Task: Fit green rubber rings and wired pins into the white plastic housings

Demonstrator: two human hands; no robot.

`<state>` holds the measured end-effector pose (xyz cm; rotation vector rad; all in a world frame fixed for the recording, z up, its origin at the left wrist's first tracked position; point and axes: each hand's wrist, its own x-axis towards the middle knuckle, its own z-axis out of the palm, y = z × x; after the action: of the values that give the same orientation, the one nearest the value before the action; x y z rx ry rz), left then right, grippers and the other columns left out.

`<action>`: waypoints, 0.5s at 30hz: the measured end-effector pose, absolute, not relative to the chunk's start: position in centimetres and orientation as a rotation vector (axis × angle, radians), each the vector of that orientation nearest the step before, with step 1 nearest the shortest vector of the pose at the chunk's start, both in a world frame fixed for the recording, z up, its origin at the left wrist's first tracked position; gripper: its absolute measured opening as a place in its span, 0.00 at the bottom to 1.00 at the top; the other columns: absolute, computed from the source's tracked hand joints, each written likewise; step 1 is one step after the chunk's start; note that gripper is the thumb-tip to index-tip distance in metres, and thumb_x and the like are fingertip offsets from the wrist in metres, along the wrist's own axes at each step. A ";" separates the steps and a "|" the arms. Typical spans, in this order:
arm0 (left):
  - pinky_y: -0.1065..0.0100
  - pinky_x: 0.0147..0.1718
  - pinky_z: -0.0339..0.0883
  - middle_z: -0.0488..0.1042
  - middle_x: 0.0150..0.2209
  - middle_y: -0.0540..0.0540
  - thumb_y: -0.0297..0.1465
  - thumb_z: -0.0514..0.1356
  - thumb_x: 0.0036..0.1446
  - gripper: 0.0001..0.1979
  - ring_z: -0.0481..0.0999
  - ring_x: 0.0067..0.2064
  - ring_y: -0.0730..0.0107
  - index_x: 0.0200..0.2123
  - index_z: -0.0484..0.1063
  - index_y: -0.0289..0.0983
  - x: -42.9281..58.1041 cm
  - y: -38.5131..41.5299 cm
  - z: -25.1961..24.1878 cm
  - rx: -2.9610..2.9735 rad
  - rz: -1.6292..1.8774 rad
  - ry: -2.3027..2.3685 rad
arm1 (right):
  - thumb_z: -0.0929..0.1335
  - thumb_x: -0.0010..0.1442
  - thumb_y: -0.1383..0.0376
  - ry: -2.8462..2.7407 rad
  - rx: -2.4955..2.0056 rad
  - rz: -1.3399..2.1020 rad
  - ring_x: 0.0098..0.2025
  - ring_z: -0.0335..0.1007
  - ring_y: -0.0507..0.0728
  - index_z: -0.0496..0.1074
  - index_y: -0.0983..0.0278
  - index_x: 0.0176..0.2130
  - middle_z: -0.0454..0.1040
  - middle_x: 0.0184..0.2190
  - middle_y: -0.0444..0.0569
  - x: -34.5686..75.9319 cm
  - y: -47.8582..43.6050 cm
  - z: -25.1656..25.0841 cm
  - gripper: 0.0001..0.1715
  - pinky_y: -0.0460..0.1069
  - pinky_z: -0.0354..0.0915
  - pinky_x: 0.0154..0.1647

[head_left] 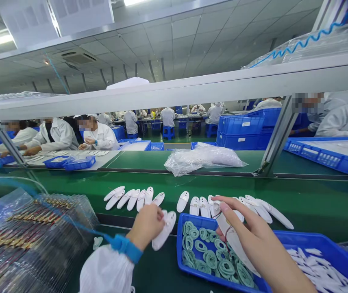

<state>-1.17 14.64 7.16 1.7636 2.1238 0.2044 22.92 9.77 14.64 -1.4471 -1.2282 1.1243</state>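
Gripping white shell [164, 230] in left hand [145, 227], pinching wired shell [234, 248] in right hand [255, 240], over blue bin [189, 222] of green rings [207, 258]; more shells [140, 199] lined up on green belt [314, 213].

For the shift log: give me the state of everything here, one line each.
Left hand: gripping a white shell.
Right hand: holding a wired shell over the blue tray.
Wrist strap: fastened on left wrist.
Green rings: piled in the blue tray.
Belt shells: lying loose on the belt.
Plastic bag: filled, lying on the far bench.
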 end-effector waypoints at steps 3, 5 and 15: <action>0.55 0.45 0.75 0.78 0.49 0.43 0.35 0.63 0.65 0.11 0.80 0.47 0.60 0.48 0.75 0.37 -0.6 10.1 5.5 1.734 0.116 2.120 | 0.65 0.59 0.39 -1.253 -1.461 1.108 0.28 0.77 0.63 0.76 0.56 0.54 0.80 0.30 0.49 22.8 9.8 14.5 0.34 0.53 0.72 0.29; 0.56 0.46 0.75 0.79 0.48 0.44 0.34 0.64 0.64 0.09 0.79 0.47 0.61 0.45 0.76 0.37 -0.2 8.4 4.7 1.726 0.081 2.112 | 0.65 0.59 0.39 -1.271 -1.476 1.105 0.29 0.78 0.63 0.76 0.55 0.53 0.79 0.29 0.49 22.8 9.8 14.4 0.34 0.54 0.73 0.32; 0.50 0.50 0.74 0.75 0.55 0.41 0.36 0.62 0.66 0.15 0.78 0.51 0.56 0.53 0.73 0.37 -2.4 17.7 6.8 1.826 0.186 2.262 | 0.65 0.60 0.39 -1.239 -1.472 1.129 0.30 0.78 0.64 0.75 0.56 0.55 0.79 0.30 0.50 23.5 10.0 14.3 0.35 0.55 0.73 0.32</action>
<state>-2.36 17.72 6.76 1.8263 2.2618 0.1858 23.50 9.96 14.26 -1.4723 -1.2386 1.1286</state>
